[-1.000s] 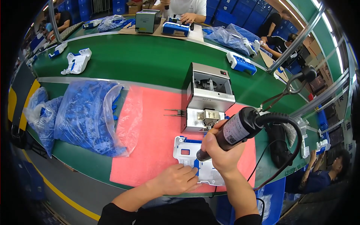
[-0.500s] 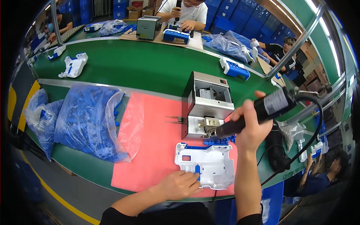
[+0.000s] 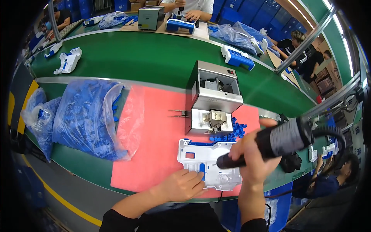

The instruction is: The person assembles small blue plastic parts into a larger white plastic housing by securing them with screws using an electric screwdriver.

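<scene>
Head | right grip (image 3: 253,159) wrapped round black screwdriver (image 3: 266,142), pale label (image 3: 288,139) blurred | left grip (image 3: 184,185) at blue strip (image 3: 202,168), pinch unclear

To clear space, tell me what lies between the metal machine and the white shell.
In the head view, small blue parts on pink mat lie between machine and white shell.

Electric screwdriver (image 3: 266,143), black: blurred, label (image 3: 285,139) unreadable, grip partly hidden by right hand (image 3: 255,158);
White shell (image 3: 228,178): lower left covered by left hand (image 3: 184,184);
Clear bag (image 3: 111,127): blue contents (image 3: 81,123) mostly veiled by plastic, single pieces indistinct;
Co-worker (image 3: 199,5) across green belt (image 3: 135,58): head cut off by upper edge
</scene>
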The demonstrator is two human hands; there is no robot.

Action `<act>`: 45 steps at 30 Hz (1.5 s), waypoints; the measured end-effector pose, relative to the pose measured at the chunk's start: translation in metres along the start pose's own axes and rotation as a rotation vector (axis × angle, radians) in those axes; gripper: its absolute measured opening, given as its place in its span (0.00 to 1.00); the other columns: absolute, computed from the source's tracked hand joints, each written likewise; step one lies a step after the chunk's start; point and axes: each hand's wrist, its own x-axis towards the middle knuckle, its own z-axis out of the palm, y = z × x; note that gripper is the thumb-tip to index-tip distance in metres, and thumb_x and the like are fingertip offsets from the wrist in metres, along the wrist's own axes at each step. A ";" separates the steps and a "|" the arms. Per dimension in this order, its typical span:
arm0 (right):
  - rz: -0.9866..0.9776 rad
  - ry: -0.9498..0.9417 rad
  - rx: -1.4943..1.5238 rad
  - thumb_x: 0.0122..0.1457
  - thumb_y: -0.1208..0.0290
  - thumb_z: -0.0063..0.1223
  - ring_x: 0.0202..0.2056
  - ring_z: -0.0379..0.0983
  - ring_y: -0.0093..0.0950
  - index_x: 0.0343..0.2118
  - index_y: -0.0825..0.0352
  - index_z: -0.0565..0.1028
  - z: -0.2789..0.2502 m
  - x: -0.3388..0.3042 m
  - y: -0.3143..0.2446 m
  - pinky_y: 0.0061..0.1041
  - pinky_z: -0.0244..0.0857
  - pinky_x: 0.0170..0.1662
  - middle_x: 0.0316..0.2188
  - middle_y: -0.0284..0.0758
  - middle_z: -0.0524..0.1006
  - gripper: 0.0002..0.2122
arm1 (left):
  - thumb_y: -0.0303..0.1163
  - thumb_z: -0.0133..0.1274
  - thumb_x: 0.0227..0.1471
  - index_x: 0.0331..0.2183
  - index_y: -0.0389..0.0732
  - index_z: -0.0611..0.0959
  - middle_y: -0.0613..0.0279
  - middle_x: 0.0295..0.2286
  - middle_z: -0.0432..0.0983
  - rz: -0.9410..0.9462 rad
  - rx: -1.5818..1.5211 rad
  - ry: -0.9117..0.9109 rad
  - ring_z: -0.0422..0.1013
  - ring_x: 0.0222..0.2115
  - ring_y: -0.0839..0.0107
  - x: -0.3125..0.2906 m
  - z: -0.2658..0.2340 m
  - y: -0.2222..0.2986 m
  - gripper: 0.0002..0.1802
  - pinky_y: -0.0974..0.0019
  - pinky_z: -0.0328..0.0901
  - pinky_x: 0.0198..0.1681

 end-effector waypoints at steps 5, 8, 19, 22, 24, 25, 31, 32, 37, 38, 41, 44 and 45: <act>0.068 -0.085 0.095 0.46 0.80 0.50 0.13 0.65 0.24 0.43 0.75 0.55 0.003 -0.021 0.002 0.22 0.65 0.20 0.13 0.36 0.68 0.22 | 0.38 0.56 0.39 0.22 0.38 0.76 0.56 0.28 0.74 0.003 -0.016 -0.026 0.68 0.24 0.72 0.003 -0.003 0.001 0.13 0.72 0.62 0.25; 0.082 -0.082 0.099 0.47 0.78 0.51 0.14 0.66 0.24 0.43 0.75 0.55 0.002 -0.022 0.008 0.22 0.64 0.21 0.14 0.36 0.69 0.22 | 0.38 0.56 0.39 0.22 0.38 0.76 0.56 0.28 0.74 0.001 -0.014 -0.032 0.69 0.25 0.72 0.003 -0.003 0.002 0.12 0.73 0.62 0.25; 0.168 -0.169 0.085 0.51 0.75 0.48 0.26 0.65 0.27 0.44 0.76 0.58 -0.007 -0.037 0.024 0.26 0.61 0.34 0.25 0.40 0.68 0.19 | 0.37 0.55 0.39 0.20 0.39 0.76 0.58 0.27 0.74 0.006 0.012 -0.066 0.68 0.24 0.73 0.003 -0.005 0.004 0.11 0.73 0.62 0.25; 0.449 -0.429 0.000 0.55 0.66 0.41 0.46 0.57 0.33 0.48 0.83 0.58 -0.012 -0.043 0.017 0.32 0.48 0.54 0.42 0.50 0.63 0.24 | 0.37 0.55 0.38 0.20 0.39 0.76 0.58 0.27 0.74 0.001 0.015 -0.058 0.68 0.24 0.73 0.002 -0.006 0.003 0.11 0.72 0.62 0.25; 0.311 -0.293 -0.075 0.52 0.71 0.45 0.42 0.61 0.29 0.46 0.82 0.59 -0.011 -0.052 0.027 0.29 0.55 0.49 0.42 0.47 0.64 0.22 | 0.37 0.55 0.38 0.20 0.39 0.76 0.58 0.27 0.74 0.003 0.014 -0.049 0.68 0.24 0.73 0.003 -0.006 0.003 0.11 0.72 0.62 0.25; 0.311 -0.293 -0.075 0.52 0.71 0.45 0.42 0.61 0.29 0.46 0.82 0.59 -0.011 -0.055 0.029 0.29 0.55 0.49 0.42 0.47 0.64 0.22 | 0.37 0.56 0.38 0.20 0.39 0.76 0.58 0.27 0.74 0.003 0.015 -0.049 0.68 0.24 0.73 0.003 -0.006 0.003 0.11 0.72 0.62 0.25; 0.107 -0.131 -0.014 0.45 0.84 0.52 0.22 0.68 0.18 0.38 0.73 0.59 -0.006 -0.054 0.018 0.16 0.63 0.29 0.19 0.29 0.69 0.17 | 0.37 0.56 0.39 0.22 0.38 0.76 0.58 0.28 0.74 -0.016 0.010 -0.048 0.68 0.24 0.73 0.002 -0.007 0.003 0.11 0.72 0.62 0.25; 0.034 -0.151 0.025 0.46 0.83 0.50 0.18 0.66 0.21 0.38 0.70 0.59 -0.004 -0.050 0.023 0.21 0.64 0.25 0.17 0.32 0.68 0.17 | 0.37 0.56 0.39 0.24 0.38 0.77 0.58 0.30 0.74 -0.028 0.004 -0.054 0.67 0.24 0.73 0.001 -0.006 0.004 0.12 0.72 0.63 0.26; -0.105 0.043 0.204 0.51 0.76 0.49 0.14 0.64 0.23 0.46 0.77 0.58 0.003 0.013 0.008 0.22 0.64 0.21 0.14 0.32 0.65 0.20 | 0.37 0.57 0.40 0.34 0.39 0.77 0.59 0.35 0.71 -0.185 -0.034 -0.035 0.67 0.27 0.70 -0.008 -0.009 0.016 0.17 0.70 0.64 0.30; -0.164 0.062 0.253 0.51 0.80 0.49 0.16 0.67 0.20 0.47 0.76 0.59 0.003 0.029 0.008 0.19 0.63 0.22 0.16 0.32 0.70 0.20 | 0.37 0.58 0.40 0.36 0.39 0.76 0.60 0.36 0.71 -0.256 -0.082 -0.002 0.67 0.29 0.69 -0.012 -0.008 0.018 0.20 0.69 0.64 0.32; -0.166 0.124 0.255 0.50 0.80 0.53 0.17 0.68 0.18 0.43 0.75 0.63 0.027 0.062 0.009 0.16 0.61 0.21 0.18 0.32 0.72 0.17 | 0.37 0.59 0.38 0.36 0.39 0.77 0.62 0.35 0.72 -0.397 -0.151 0.071 0.68 0.31 0.67 -0.024 -0.009 0.023 0.20 0.67 0.63 0.34; -0.106 0.082 0.143 0.49 0.81 0.52 0.15 0.67 0.18 0.38 0.74 0.64 0.034 0.069 0.029 0.16 0.60 0.20 0.17 0.32 0.71 0.13 | 0.38 0.61 0.36 0.34 0.38 0.78 0.64 0.33 0.73 -0.393 -0.187 0.069 0.68 0.31 0.67 -0.026 -0.004 0.024 0.20 0.66 0.63 0.36; -0.078 0.065 0.118 0.49 0.81 0.52 0.15 0.67 0.18 0.38 0.74 0.64 0.032 0.067 0.029 0.16 0.60 0.20 0.17 0.32 0.71 0.13 | 0.38 0.61 0.36 0.34 0.38 0.78 0.64 0.33 0.73 -0.396 -0.187 0.070 0.68 0.31 0.67 -0.025 -0.002 0.023 0.20 0.66 0.63 0.36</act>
